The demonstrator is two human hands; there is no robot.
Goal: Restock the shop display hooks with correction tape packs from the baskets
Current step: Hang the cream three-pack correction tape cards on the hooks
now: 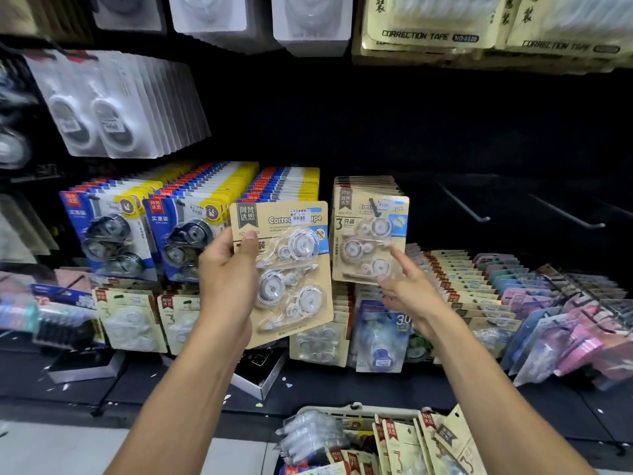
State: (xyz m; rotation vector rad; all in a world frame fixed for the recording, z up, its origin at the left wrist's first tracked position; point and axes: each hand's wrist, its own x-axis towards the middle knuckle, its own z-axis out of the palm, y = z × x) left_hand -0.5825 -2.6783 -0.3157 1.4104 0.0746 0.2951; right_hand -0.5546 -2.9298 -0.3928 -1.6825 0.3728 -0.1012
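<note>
My left hand (227,269) grips a kraft-card correction tape pack (291,269) by its left edge, thumb on the front, upright before the display. To its right, a stack of the same kraft packs (371,231) hangs on a hook. My right hand (407,286) is below that stack with relaxed fingers, the index finger touching the front pack's lower right. A beige basket (346,414) at the bottom holds more kraft packs (404,443) and clear-wrapped ones.
Blue-and-yellow packs (178,228) hang in full rows at the left. Two bare metal hooks (466,207) (568,214) jut out at the right. Lower rows hold kraft, blue and pink packs (479,286). White and gold packs hang above. A black box (260,368) lies on the shelf.
</note>
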